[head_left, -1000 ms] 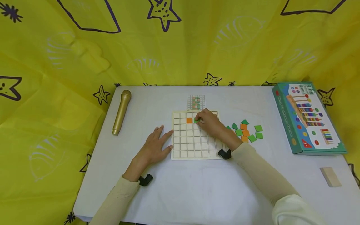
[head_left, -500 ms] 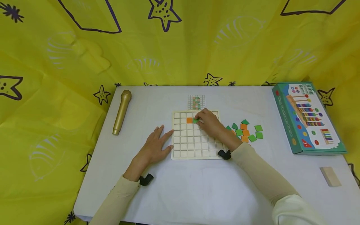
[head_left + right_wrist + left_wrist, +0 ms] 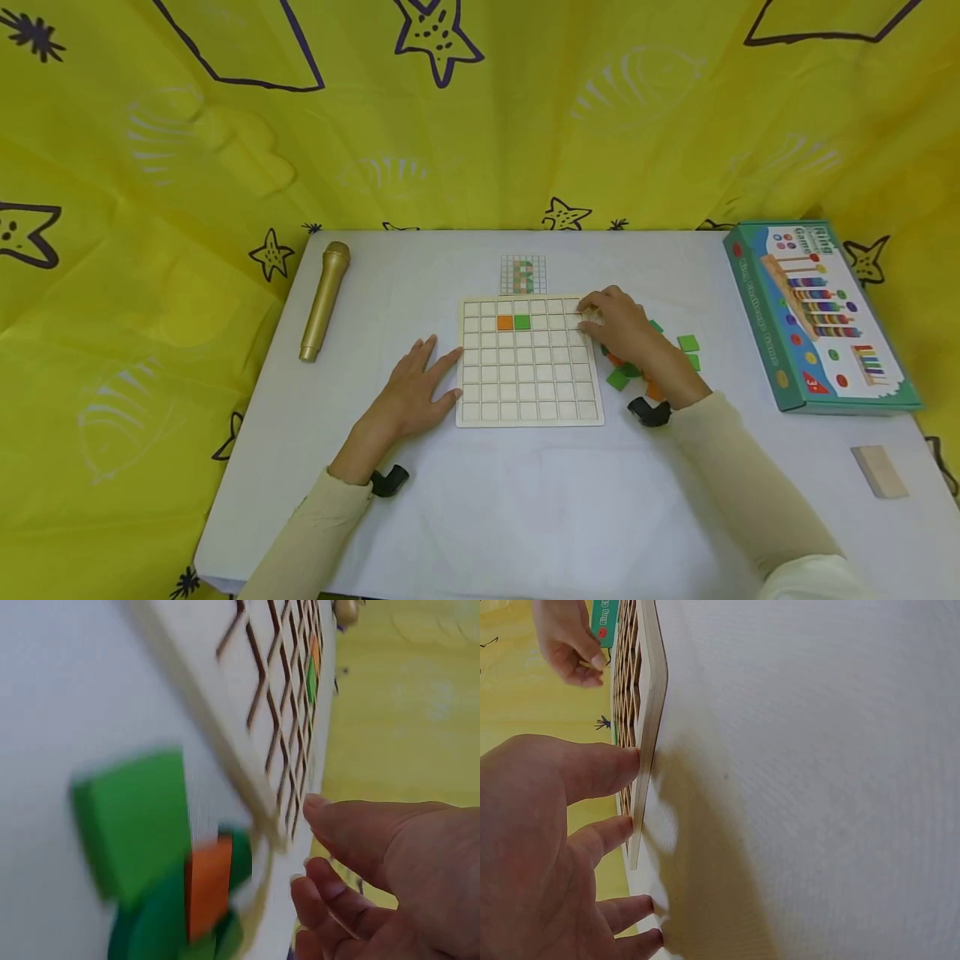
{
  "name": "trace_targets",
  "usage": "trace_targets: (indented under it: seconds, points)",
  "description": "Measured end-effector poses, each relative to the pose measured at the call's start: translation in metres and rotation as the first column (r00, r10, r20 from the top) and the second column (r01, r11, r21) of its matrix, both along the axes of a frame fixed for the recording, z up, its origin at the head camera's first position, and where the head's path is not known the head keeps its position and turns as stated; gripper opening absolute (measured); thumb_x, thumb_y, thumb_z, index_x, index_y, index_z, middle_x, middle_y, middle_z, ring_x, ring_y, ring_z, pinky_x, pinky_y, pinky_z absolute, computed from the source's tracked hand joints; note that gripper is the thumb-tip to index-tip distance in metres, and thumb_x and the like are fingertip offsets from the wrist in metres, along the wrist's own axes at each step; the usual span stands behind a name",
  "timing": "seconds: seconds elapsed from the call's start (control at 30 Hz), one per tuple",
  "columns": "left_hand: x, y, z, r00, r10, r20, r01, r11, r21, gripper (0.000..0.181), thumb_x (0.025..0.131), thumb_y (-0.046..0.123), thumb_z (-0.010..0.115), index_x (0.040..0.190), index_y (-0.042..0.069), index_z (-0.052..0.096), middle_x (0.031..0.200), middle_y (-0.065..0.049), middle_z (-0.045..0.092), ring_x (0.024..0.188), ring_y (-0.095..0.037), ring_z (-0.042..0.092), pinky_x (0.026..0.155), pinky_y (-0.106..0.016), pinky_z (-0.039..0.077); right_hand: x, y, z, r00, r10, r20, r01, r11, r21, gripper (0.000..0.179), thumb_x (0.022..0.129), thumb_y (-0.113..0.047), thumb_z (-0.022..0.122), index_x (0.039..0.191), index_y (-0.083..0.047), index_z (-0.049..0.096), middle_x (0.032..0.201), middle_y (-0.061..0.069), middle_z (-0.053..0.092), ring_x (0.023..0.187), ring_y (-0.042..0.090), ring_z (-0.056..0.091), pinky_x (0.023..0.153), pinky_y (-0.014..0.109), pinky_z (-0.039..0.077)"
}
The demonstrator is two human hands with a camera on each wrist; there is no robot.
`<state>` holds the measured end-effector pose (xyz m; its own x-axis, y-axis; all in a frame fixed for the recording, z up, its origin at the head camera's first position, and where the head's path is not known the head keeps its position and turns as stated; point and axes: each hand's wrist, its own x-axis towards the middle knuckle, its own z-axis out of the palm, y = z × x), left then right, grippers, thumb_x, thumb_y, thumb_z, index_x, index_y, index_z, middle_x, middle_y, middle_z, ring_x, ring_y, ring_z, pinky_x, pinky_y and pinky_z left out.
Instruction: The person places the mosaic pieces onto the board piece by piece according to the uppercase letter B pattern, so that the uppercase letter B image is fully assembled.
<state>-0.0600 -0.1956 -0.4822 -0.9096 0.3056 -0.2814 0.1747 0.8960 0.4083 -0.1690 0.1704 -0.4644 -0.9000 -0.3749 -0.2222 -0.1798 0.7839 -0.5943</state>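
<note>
Grid board [image 3: 510, 390], towards far edge of surface [image 3: 480, 508]; orange tile [image 3: 505, 322], green tile [image 3: 522, 322] seated. Left hand [image 3: 412, 392] touching board, fingers spread. Right hand [image 3: 626, 329], fingers apart. Likely step: fetching; next calls for pinching a loose tile [image 3: 618, 379].

Left fingers [image 3: 447, 360] against gridded board [image 3: 517, 373]

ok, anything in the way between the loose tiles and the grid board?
Nothing visible. The loose tiles lie beside the right edge of the grid board. The right hand is by the board's far right corner; its wrist hides some tiles from the head camera.
</note>
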Motion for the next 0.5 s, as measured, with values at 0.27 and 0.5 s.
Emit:
trace_targets:
  seconds: [0.27, 0.5]
  points:
    - [0.000, -0.001, 0.000, 1.000, 0.000, -0.004, 0.000, 1.000, -0.010, 0.066, 0.106, 0.045, 0.054, 0.166, 0.028, 0.035, 0.176, -0.020, 0.011, 0.163, -0.043, 0.007, 0.131, -0.058, 0.013, -0.009, 0.056, 0.014, 0.985, -0.067, 0.160, 0.043, 0.988, 0.147, 0.036, 0.103, -0.026, 0.069, 0.127, 0.001, 0.061, 0.127, 0.029, 0.051, 0.118, 0.049, 0.044, 0.101, 0.071, 0.031]
    - [0.001, 0.000, 0.000, 1.000, 0.000, 0.000, 0.000, 1.000, 0.007, 0.066, 0.105, 0.045, 0.054, 0.166, 0.027, 0.036, 0.176, -0.020, 0.011, 0.163, -0.043, 0.006, 0.131, -0.059, 0.013, -0.011, 0.062, 0.007, 0.984, -0.060, 0.165, 0.034, 0.987, 0.160, 0.029, 0.103, -0.026, 0.069, 0.120, -0.003, 0.064, 0.124, 0.025, 0.053, 0.117, 0.049, 0.042, 0.095, 0.069, 0.029]
